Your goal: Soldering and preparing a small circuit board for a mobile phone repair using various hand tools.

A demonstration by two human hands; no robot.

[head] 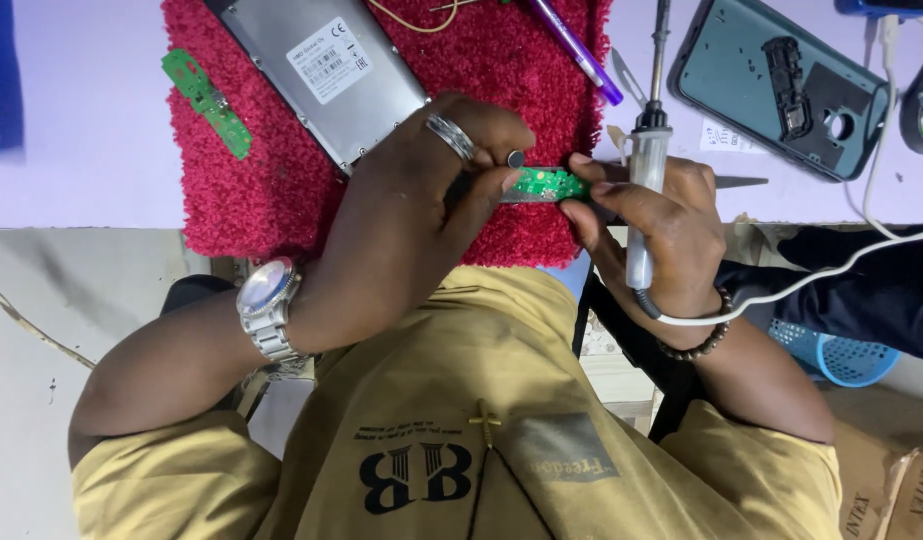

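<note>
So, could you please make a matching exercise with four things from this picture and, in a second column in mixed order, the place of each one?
Things:
1. small green board
2. soldering iron
3. long green board
4. dark phone shell

Places:
A. lying on the left edge of the red mat
B. on the table, upper right
C. pinched between the fingers of both hands
D. in the right hand, tip pointing away

Pairs: 1-C, 2-D, 3-A, 4-B
</note>
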